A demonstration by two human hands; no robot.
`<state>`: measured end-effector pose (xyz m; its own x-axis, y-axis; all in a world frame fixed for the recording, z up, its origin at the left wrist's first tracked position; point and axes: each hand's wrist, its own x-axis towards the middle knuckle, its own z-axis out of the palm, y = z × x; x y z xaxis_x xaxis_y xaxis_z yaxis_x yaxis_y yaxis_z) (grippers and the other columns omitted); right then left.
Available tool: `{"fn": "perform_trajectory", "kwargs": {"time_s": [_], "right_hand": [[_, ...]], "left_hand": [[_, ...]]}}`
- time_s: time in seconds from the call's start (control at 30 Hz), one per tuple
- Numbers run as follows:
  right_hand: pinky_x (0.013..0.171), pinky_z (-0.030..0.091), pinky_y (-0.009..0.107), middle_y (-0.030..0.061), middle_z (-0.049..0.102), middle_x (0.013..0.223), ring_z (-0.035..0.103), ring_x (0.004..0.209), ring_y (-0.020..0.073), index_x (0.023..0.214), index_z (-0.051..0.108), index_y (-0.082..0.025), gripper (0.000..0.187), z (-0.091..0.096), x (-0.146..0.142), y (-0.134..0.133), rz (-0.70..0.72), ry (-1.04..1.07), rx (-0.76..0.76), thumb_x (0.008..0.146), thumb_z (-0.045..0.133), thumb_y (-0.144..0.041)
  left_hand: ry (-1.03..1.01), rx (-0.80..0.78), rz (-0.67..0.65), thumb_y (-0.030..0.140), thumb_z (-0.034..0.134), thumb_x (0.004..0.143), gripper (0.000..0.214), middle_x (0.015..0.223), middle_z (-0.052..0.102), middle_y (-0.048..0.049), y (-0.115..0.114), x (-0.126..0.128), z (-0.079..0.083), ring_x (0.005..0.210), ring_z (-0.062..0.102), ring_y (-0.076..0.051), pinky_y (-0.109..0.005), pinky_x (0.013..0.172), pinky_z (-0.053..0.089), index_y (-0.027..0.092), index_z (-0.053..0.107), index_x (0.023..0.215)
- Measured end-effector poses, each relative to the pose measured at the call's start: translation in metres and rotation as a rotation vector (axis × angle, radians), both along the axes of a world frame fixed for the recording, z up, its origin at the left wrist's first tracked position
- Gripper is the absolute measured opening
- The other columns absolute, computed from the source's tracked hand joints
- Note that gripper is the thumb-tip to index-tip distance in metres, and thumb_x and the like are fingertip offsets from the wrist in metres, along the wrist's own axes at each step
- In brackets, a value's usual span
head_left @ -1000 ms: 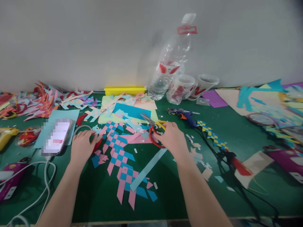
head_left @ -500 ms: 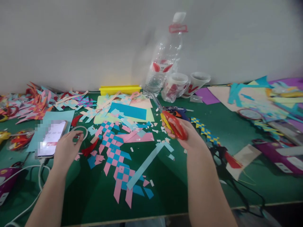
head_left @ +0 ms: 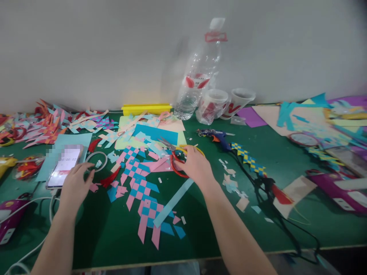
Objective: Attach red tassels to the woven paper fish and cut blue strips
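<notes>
My right hand (head_left: pixel 197 164) has its fingers on a pair of scissors (head_left: pixel 172 163) with one red and one yellow handle loop. The scissors lie low over paper scraps, blades pointing back and left. My left hand (head_left: pixel 75 181) hovers with thumb and index finger apart, beside a thin white ring (head_left: pixel 104 164) like a roll of tape. Close to that hand is a phone (head_left: pixel 65 166) showing a timer. Between my hands lies a woven pink-and-blue paper strip (head_left: pixel 142 189), a pale blue paper strip (head_left: pixel 174 202) crossing its near end. Red tassels (head_left: pixel 110 178) lie near the ring.
A large clear bottle (head_left: pixel 193 84) and paper cups (head_left: pixel 239 103) stand against the wall. Behind my right hand is a blue glue gun (head_left: pixel 220 141), its dark cord running right. Woven paper pieces heap at the left (head_left: pixel 48 128). Purple boxes (head_left: pixel 336 189) sit at the right.
My right hand has brought the scissors left and down onto the scraps. Paper bits now show where that hand was. My left fingers have drawn apart by the ring; the phone timer runs.
</notes>
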<state>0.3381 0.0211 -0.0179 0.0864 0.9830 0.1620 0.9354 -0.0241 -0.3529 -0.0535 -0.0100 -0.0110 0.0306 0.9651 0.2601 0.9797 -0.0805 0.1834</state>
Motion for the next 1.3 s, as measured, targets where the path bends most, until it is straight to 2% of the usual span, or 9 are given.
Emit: {"fn": "perform_trajectory", "kwargs": {"time_s": [0.17, 0.3, 0.43, 0.6, 0.8, 1.03, 1.13, 1.2, 1.3], "right_hand": [[0.076, 0.046, 0.039, 0.0174, 0.063, 0.108, 0.059, 0.102, 0.032, 0.111, 0.052, -0.012, 0.042, -0.01, 0.001, 0.002, 0.016, -0.064, 0.049, 0.078, 0.063, -0.037], [0.079, 0.045, 0.043, 0.017, 0.062, 0.108, 0.056, 0.102, 0.0331, 0.11, 0.054, -0.013, 0.037, -0.007, 0.003, 0.001, 0.024, -0.124, 0.125, 0.083, 0.057, -0.037], [0.085, 0.044, 0.044, 0.0145, 0.062, 0.112, 0.055, 0.103, 0.0309, 0.106, 0.057, -0.016, 0.027, 0.0, 0.001, -0.001, 0.093, 0.014, 0.25, 0.086, 0.053, -0.034], [0.089, 0.046, 0.043, 0.0136, 0.063, 0.11, 0.057, 0.104, 0.0281, 0.101, 0.06, -0.017, 0.021, -0.001, -0.01, -0.001, 0.222, 0.173, 0.329, 0.087, 0.05, -0.029], [0.092, 0.045, 0.044, 0.0124, 0.064, 0.108, 0.057, 0.108, 0.0274, 0.097, 0.06, -0.017, 0.017, -0.004, -0.03, -0.008, 0.356, 0.187, 0.316, 0.089, 0.048, -0.027], [0.089, 0.048, 0.044, 0.0122, 0.064, 0.108, 0.059, 0.104, 0.0275, 0.099, 0.061, -0.016, 0.017, -0.011, -0.05, -0.017, 0.452, 0.15, 0.291, 0.089, 0.048, -0.021], [0.09, 0.047, 0.045, 0.0117, 0.065, 0.107, 0.058, 0.105, 0.0282, 0.1, 0.062, -0.017, 0.018, -0.008, -0.058, -0.024, 0.478, 0.225, 0.274, 0.089, 0.049, -0.022], [0.09, 0.047, 0.046, 0.011, 0.066, 0.105, 0.059, 0.104, 0.0275, 0.102, 0.063, -0.017, 0.02, -0.002, -0.065, -0.031, 0.511, 0.365, 0.221, 0.09, 0.049, -0.025], [0.08, 0.052, 0.037, 0.0064, 0.068, 0.098, 0.063, 0.089, 0.0204, 0.108, 0.063, -0.021, 0.024, 0.009, -0.076, -0.044, 0.616, 0.798, -0.096, 0.089, 0.054, -0.033]], "left_hand": [[0.056, 0.02, -0.06, 0.035, 0.039, 0.092, 0.03, 0.104, 0.068, -0.0118, -0.003, -0.007, -0.003, 0.105, 0.059, -0.031, -0.046, 0.092, 0.046, 0.021, 0.063, 0.102], [0.046, 0.017, -0.066, 0.033, 0.041, 0.091, 0.027, 0.103, 0.068, -0.0085, -0.005, -0.006, -0.003, 0.104, 0.059, -0.028, -0.044, 0.092, 0.045, 0.023, 0.065, 0.098], [0.038, 0.016, -0.067, 0.031, 0.042, 0.091, 0.025, 0.103, 0.068, -0.0073, -0.006, -0.004, -0.003, 0.104, 0.059, -0.027, -0.042, 0.093, 0.043, 0.022, 0.066, 0.092], [0.076, 0.072, -0.029, 0.03, 0.044, 0.091, 0.031, 0.116, 0.064, -0.0104, -0.01, 0.024, -0.001, 0.112, 0.055, -0.028, -0.042, 0.094, 0.04, 0.02, 0.059, 0.115], [0.157, 0.028, -0.117, 0.04, 0.044, 0.094, 0.029, 0.1, 0.068, -0.0085, -0.01, 0.068, 0.003, 0.099, 0.059, -0.028, -0.041, 0.083, 0.038, 0.019, 0.065, 0.096], [0.114, -0.032, -0.106, 0.029, 0.045, 0.093, 0.024, 0.09, 0.069, -0.0067, -0.001, 0.076, 0.008, 0.09, 0.061, -0.026, -0.039, 0.076, 0.037, 0.018, 0.063, 0.081], [0.009, -0.042, -0.102, 0.03, 0.044, 0.093, 0.022, 0.096, 0.069, -0.0052, -0.012, 0.085, 0.019, 0.093, 0.061, -0.024, -0.037, 0.08, 0.039, 0.019, 0.062, 0.084], [-0.246, -0.115, -0.106, 0.034, 0.047, 0.092, 0.021, 0.092, 0.07, -0.0039, -0.025, 0.096, 0.027, 0.092, 0.062, -0.023, -0.036, 0.082, 0.042, 0.021, 0.062, 0.087], [-0.537, -0.264, -0.122, 0.039, 0.047, 0.09, 0.024, 0.087, 0.07, -0.0024, -0.048, 0.113, 0.032, 0.087, 0.063, -0.022, -0.033, 0.078, 0.046, 0.022, 0.063, 0.085]]}}
